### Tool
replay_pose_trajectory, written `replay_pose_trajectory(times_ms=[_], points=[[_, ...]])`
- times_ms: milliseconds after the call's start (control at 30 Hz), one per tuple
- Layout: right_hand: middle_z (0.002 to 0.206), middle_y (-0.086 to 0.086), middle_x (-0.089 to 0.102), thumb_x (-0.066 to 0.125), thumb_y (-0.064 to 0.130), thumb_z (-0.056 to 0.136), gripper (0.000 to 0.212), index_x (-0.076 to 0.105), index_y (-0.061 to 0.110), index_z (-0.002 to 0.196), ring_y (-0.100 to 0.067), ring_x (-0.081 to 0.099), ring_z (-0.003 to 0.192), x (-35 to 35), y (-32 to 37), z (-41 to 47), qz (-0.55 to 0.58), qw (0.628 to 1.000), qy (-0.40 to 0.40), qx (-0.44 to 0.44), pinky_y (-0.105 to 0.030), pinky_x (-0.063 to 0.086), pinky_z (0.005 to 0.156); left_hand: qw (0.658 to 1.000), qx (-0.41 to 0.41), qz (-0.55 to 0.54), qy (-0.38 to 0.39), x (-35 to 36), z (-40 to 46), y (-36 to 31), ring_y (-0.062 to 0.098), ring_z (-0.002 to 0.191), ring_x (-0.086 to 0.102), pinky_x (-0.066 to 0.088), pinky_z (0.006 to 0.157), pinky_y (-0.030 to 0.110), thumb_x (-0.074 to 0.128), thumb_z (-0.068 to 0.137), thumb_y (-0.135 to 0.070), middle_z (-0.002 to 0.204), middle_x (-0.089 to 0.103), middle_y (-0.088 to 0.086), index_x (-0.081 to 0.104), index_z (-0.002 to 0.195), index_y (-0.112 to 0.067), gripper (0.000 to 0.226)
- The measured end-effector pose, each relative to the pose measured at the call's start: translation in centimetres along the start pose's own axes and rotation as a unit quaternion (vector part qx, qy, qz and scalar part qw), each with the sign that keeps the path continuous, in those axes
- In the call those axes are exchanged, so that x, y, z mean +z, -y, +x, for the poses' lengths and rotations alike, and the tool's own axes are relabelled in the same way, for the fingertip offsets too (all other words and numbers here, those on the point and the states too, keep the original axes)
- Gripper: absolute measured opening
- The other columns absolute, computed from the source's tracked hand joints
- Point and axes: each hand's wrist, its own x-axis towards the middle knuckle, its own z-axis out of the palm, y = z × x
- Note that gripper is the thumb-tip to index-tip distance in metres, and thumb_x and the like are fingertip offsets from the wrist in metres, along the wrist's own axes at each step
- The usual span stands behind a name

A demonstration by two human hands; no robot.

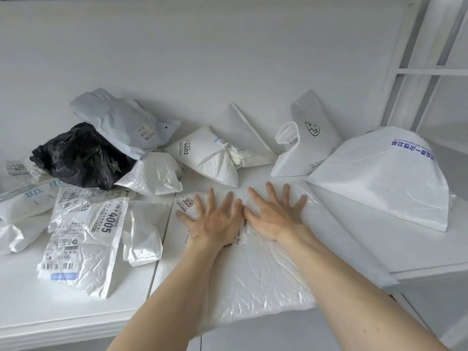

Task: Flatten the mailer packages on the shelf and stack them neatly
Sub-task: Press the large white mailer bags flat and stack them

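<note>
A white mailer (255, 277), crinkled and glossy, is laid flat at the near edge of the shelf (76, 307), overhanging it slightly. It is pressed down by the left hand (212, 221) and right hand (274, 216), fingers spread straight, side by side on its far half.

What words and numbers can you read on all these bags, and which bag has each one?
"3020": white mailer under the hands, on its label by the left hand.
"4003": white puffy mailer at the back.
"4005" and "29-6": flat crinkled mailer on the left.
"655": grey mailer.
Blue writing on the big white bag: not readable.
Small print and barcodes: too small.
</note>
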Motion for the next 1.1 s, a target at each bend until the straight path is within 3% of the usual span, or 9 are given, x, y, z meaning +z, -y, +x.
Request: replay_pose_trajectory(times_ms=[200,367,1100], points=[[0.163,0.005,-0.012,0.009,0.076,0.087,0.062,0.001,0.058,0.146,-0.04,-0.02,0.146,1.4,0.0,0.7,0.015,1.0,0.023,-0.001,-0.074,-0.008,0.105,0.999,-0.01,0.034,0.009,1.1,0.8,0.1,0.031,0.149,-0.012,-0.013,0.102,0.074,0.003,0.094,-0.059,0.164,-0.001,-0.006,0.009,0.147,-0.054,0.054],[0.164,0.003,-0.008,0.01,0.074,0.088,0.06,0.009,0.056,0.146,-0.041,-0.017,0.146,1.5,0.0,0.7,0.012,1.0,0.027,-0.003,-0.074,-0.01,0.104,0.998,-0.009,0.062,0.007,1.2,0.7,-0.1,0.033,0.15,-0.007,-0.01,0.101,0.075,0.006,0.094,-0.05,0.164,0.003,-0.004,0.012,0.147,-0.053,0.054],[0.164,0.004,-0.005,0.008,0.068,0.09,0.058,0.007,0.056,0.147,-0.042,-0.011,0.146,0.7,0.7,-0.5,0.001,0.998,0.055,0.011,-0.073,-0.011,0.104,0.996,-0.004,0.086,0.012,1.3,0.3,0.0,0.033,0.149,-0.006,-0.005,0.102,0.075,0.005,0.094,-0.052,0.164,0.003,-0.007,0.007,0.147,-0.054,0.054]])
